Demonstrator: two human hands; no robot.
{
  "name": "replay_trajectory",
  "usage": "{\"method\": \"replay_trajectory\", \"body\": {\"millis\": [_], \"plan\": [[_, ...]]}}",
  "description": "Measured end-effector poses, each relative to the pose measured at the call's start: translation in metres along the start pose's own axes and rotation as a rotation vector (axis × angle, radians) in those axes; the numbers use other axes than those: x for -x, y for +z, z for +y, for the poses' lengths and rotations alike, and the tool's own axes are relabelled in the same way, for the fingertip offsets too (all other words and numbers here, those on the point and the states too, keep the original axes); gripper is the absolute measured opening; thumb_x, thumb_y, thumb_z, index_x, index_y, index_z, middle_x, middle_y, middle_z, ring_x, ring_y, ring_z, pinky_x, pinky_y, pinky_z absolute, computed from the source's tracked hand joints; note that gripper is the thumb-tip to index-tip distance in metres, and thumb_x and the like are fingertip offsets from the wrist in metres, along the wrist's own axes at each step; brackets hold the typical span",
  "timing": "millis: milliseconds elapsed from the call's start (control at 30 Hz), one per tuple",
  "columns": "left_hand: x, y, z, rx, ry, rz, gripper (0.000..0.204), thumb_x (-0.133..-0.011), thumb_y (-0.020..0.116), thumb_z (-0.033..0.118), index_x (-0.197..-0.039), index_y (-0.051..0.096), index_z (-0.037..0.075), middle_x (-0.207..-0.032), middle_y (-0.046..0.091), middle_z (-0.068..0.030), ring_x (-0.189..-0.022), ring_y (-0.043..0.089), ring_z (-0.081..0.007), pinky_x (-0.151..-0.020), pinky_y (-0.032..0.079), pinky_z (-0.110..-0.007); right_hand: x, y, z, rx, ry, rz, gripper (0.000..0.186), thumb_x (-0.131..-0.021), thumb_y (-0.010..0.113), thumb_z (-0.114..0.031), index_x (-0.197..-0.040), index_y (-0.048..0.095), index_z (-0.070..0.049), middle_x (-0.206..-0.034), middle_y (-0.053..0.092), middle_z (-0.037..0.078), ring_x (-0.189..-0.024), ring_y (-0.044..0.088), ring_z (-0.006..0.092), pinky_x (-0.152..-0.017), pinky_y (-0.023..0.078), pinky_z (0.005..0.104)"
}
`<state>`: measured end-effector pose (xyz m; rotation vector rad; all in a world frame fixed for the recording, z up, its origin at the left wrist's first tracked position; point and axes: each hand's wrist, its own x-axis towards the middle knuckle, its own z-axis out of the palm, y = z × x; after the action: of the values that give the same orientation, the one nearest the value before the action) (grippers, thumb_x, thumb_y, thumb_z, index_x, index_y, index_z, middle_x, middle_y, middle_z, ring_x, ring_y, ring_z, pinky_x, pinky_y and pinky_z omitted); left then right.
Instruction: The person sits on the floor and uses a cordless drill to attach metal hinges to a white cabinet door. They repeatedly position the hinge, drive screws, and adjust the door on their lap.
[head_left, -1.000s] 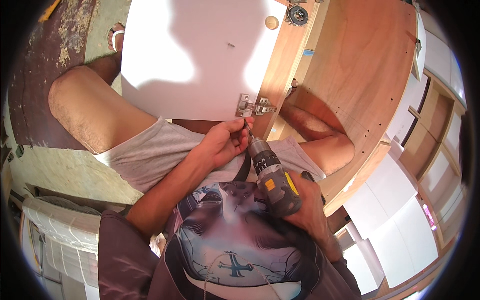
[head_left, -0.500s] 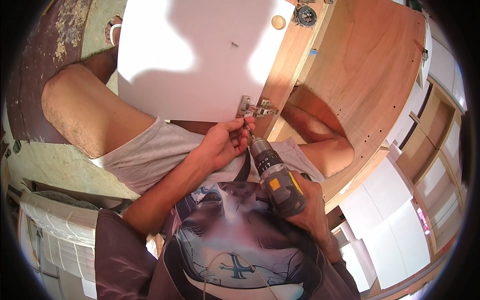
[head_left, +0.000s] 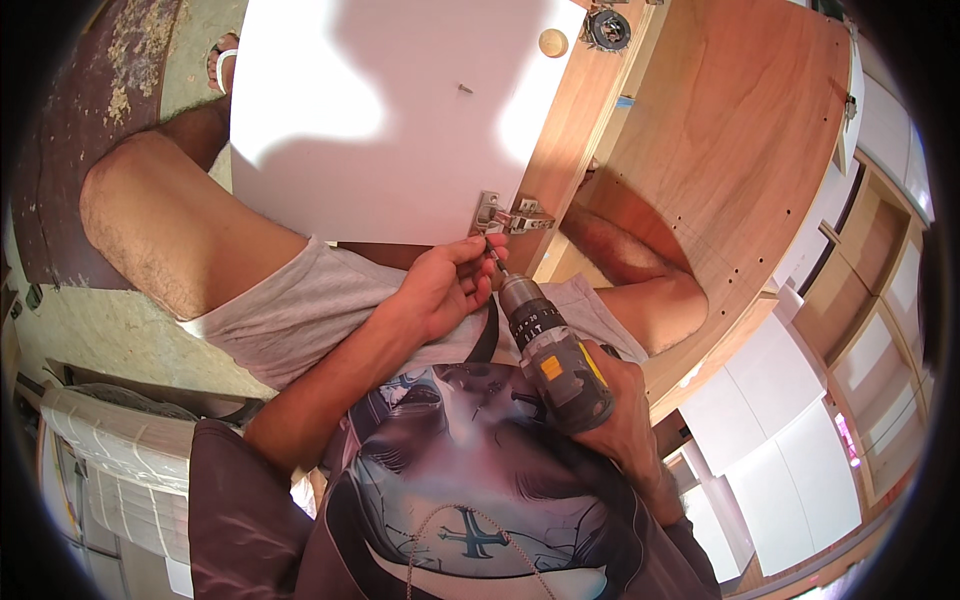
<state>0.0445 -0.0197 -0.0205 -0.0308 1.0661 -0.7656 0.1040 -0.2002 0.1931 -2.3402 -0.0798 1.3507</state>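
My right hand (head_left: 625,410) is wrapped round the grip of a dark cordless drill (head_left: 560,370) with yellow patches. Its slim driver bit (head_left: 497,261) points up and left toward a metal cabinet hinge (head_left: 487,213). At the bit's tip, the thumb and fingers of my left hand (head_left: 450,285) are pinched together. Whether a screw sits between them is too small to tell. The hinge's cup lies at the lower right corner of a white door panel (head_left: 400,190), and its arm reaches a mounting plate (head_left: 532,215) on a wooden cabinet edge.
A loose screw (head_left: 465,90) and a round wooden disc (head_left: 553,42) lie on the white panel. Near the top stands a small round container (head_left: 608,31) of metal bits. A wooden panel (head_left: 730,130) rises on the right. White panels (head_left: 780,480) are at lower right.
Both hands and the drill hold nearly the same place. The white panel appears shifted very slightly left in view.
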Motion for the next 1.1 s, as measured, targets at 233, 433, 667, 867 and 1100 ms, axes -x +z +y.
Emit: {"method": "replay_trajectory", "body": {"millis": [233,433,667,867,1100], "plan": [[-0.0005,-0.0007,-0.0002,0.008,-0.001,-0.003,0.031,-0.115,0.057,0.021,-0.139,0.068,0.006,-0.110,0.072,0.0028,-0.087,0.063,-0.0017,-0.076,0.053,-0.021,-0.0006,-0.0014,0.0002,0.043,-0.003,0.010,0.052,-0.080,0.091,-0.028,-0.120,0.069,-0.002,-0.095,0.076,0.021,-0.089,0.076,0.0445,-0.078,0.058,0.0478],[0.0003,0.0002,-0.0004,0.014,0.001,0.004,0.031,-0.115,0.056,0.021,-0.140,0.067,0.005,-0.111,0.072,0.0021,-0.087,0.063,-0.0016,-0.076,0.054,-0.021,-0.0025,-0.0028,0.0005,0.033,0.016,0.018,0.050,-0.081,0.091,-0.028,-0.117,0.069,-0.003,-0.093,0.076,0.021,-0.089,0.076,0.0443,-0.077,0.058,0.0479],[0.0005,-0.0002,-0.0005,0.011,0.008,0.001,0.030,-0.116,0.055,0.020,-0.139,0.066,0.004,-0.111,0.072,0.0011,-0.086,0.064,-0.0018,-0.075,0.053,-0.021,-0.0008,0.0004,0.0010,0.039,0.010,0.022,0.048,-0.082,0.090,-0.028,-0.118,0.070,-0.003,-0.091,0.076,0.021,-0.086,0.076,0.0432,-0.076,0.058,0.0477],[0.0011,0.0005,-0.0005,0.006,0.016,0.008,0.030,-0.116,0.054,0.019,-0.138,0.066,0.004,-0.110,0.072,0.0010,-0.086,0.064,-0.0021,-0.075,0.053,-0.021,-0.0006,0.0007,0.0013,0.033,-0.007,0.032,0.047,-0.083,0.089,-0.027,-0.118,0.070,-0.003,-0.091,0.076,0.021,-0.085,0.076,0.0431,-0.076,0.058,0.0476],[-0.0005,-0.0022,-0.0015,-0.002,0.025,-0.001,0.030,-0.116,0.055,0.020,-0.139,0.066,0.004,-0.111,0.072,0.0008,-0.086,0.064,-0.0020,-0.075,0.054,-0.021,-0.0008,0.0004,0.0014,0.006,0.020,0.024,0.047,-0.082,0.089,-0.027,-0.118,0.070,-0.003,-0.092,0.076,0.021,-0.087,0.076,0.0433,-0.076,0.058,0.0478]]}}
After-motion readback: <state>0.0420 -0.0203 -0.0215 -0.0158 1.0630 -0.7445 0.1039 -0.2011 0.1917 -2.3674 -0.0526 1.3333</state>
